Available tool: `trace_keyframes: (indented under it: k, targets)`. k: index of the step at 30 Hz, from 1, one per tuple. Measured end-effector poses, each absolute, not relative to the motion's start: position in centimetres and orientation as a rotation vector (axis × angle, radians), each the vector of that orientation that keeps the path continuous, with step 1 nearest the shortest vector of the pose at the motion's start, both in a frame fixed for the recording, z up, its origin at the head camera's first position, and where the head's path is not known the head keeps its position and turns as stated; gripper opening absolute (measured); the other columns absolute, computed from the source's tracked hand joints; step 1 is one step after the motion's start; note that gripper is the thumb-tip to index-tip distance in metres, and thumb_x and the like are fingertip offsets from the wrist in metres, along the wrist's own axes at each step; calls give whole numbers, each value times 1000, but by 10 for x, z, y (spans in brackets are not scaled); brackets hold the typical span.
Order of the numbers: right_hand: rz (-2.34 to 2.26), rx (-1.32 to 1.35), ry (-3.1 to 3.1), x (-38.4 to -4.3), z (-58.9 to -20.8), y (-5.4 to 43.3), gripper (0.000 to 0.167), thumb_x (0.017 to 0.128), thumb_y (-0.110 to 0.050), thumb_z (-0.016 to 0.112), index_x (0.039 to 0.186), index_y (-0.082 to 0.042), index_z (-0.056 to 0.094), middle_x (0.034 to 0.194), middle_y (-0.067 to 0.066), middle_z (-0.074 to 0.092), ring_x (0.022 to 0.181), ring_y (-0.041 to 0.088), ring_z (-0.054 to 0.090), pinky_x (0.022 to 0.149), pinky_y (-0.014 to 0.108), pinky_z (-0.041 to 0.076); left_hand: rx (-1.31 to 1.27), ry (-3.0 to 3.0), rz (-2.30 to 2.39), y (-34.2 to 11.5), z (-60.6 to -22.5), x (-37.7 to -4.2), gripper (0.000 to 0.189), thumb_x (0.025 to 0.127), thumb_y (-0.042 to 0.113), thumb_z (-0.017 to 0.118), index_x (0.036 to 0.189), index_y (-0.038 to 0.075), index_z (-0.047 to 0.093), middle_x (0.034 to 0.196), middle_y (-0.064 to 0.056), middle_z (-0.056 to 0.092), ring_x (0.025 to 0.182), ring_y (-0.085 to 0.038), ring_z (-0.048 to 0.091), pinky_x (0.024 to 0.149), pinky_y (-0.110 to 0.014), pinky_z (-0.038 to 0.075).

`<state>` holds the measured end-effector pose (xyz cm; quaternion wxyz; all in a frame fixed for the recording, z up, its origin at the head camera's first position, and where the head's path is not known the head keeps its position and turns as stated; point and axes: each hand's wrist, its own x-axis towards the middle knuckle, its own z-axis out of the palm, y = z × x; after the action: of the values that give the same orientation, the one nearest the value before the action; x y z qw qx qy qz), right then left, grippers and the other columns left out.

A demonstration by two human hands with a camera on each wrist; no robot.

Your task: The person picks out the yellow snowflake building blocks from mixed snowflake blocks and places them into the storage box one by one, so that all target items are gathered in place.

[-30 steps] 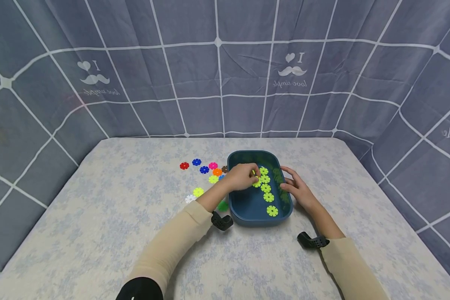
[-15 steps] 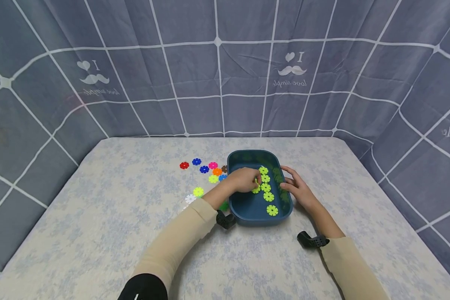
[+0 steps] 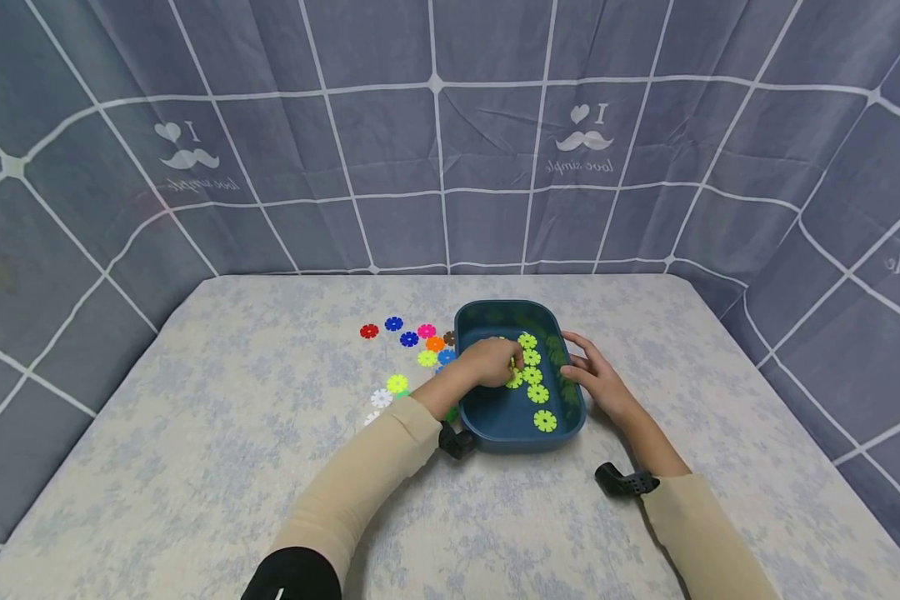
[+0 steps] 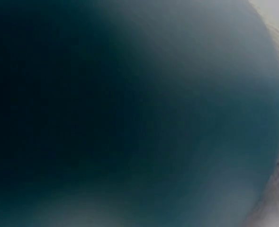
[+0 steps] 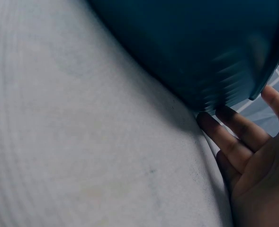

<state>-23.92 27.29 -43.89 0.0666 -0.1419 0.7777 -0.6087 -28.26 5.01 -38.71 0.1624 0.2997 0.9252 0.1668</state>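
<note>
A dark blue-green plastic basin (image 3: 521, 444) stands on the table and holds several yellow-green notched plastic discs (image 3: 537, 393), most in a rough column. My left hand (image 3: 489, 360) reaches into it over the left rim, its fingers bent down at the discs. Another disc (image 3: 514, 380) shows right by its fingertips; whether they pinch one is hidden. My right hand (image 3: 598, 379) rests against the basin's right side, thumb by the rim. In the right wrist view the fingers (image 5: 234, 146) lie fairly straight, tips touching the outer wall. The left wrist view is a dark blur.
Left of the basin lie loose discs of the same kind: a red disc (image 3: 369, 332), blue, pink, orange, brown, green and white ones, and two yellow-green. The patterned table (image 3: 195, 467) is bordered by a grey checked curtain (image 3: 390, 150).
My left hand has moved slightly down and to the right within the basin, then nearly stopped. The right hand and the basin have stayed in place.
</note>
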Motion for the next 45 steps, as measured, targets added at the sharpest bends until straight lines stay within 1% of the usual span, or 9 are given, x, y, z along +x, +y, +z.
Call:
trace_keyframes:
  k: [4, 10, 17, 21, 26, 33, 40, 45]
  targets:
    - [-1854, -419, 2328, -239, -439, 271, 63, 102, -10, 48, 155, -10, 16, 144, 31, 40, 128, 45, 43, 102, 60, 33, 820, 2659, 521, 52, -392, -282, 15, 93, 9, 62, 107, 12, 66, 96, -1, 61, 77, -16, 51, 69, -28, 43]
    - [-1842, -425, 2342, -239, -440, 272, 62, 102, -10, 47, 155, -10, 16, 144, 31, 40, 129, 46, 43, 103, 60, 32, 752, 2670, 507, 53, -395, -284, 17, 93, 10, 64, 109, 13, 67, 109, -1, 64, 82, -16, 53, 71, -27, 45]
    - [-1853, -407, 2336, -237, -440, 272, 62, 102, -10, 48, 155, -11, 17, 145, 30, 39, 131, 45, 40, 104, 62, 30, 721, 2680, 486, 56, -396, -283, 17, 93, 9, 63, 109, 13, 69, 112, -1, 64, 82, -15, 53, 70, -26, 46]
    - [-1845, -428, 2337, -236, -441, 273, 62, 102, -11, 48, 156, -10, 16, 145, 31, 39, 132, 45, 39, 103, 62, 31, 714, 2675, 485, 56, -396, -282, 16, 93, 9, 64, 108, 12, 69, 111, -2, 65, 80, -15, 54, 70, -26, 46]
    - [-1843, -425, 2338, -236, -442, 274, 62, 102, -11, 48, 156, -11, 16, 144, 31, 40, 130, 46, 41, 102, 61, 32, 690, 2679, 471, 58, -396, -281, 15, 93, 10, 64, 106, 13, 69, 107, 0, 64, 80, -15, 54, 69, -27, 46]
    - [-1846, -420, 2339, -238, -439, 272, 62, 103, -12, 48, 156, -11, 16, 144, 30, 41, 129, 45, 43, 103, 60, 32, 685, 2713, 445, 56, -393, -283, 15, 92, 9, 64, 105, 14, 69, 106, 1, 64, 80, -14, 54, 68, -27, 47]
    - [-1846, -430, 2343, -242, -438, 272, 61, 102, -11, 48, 155, -10, 17, 144, 30, 41, 129, 46, 42, 103, 60, 32, 687, 2732, 468, 54, -391, -282, 13, 90, 6, 64, 101, 12, 68, 99, 2, 63, 78, -15, 53, 65, -26, 46]
    - [-1839, -431, 2352, -239, -439, 272, 61, 102, -10, 48, 155, -10, 17, 145, 30, 39, 133, 45, 38, 104, 62, 30, 707, 2735, 454, 55, -393, -282, 17, 90, 6, 62, 104, 13, 69, 103, 2, 64, 79, -14, 53, 67, -26, 47]
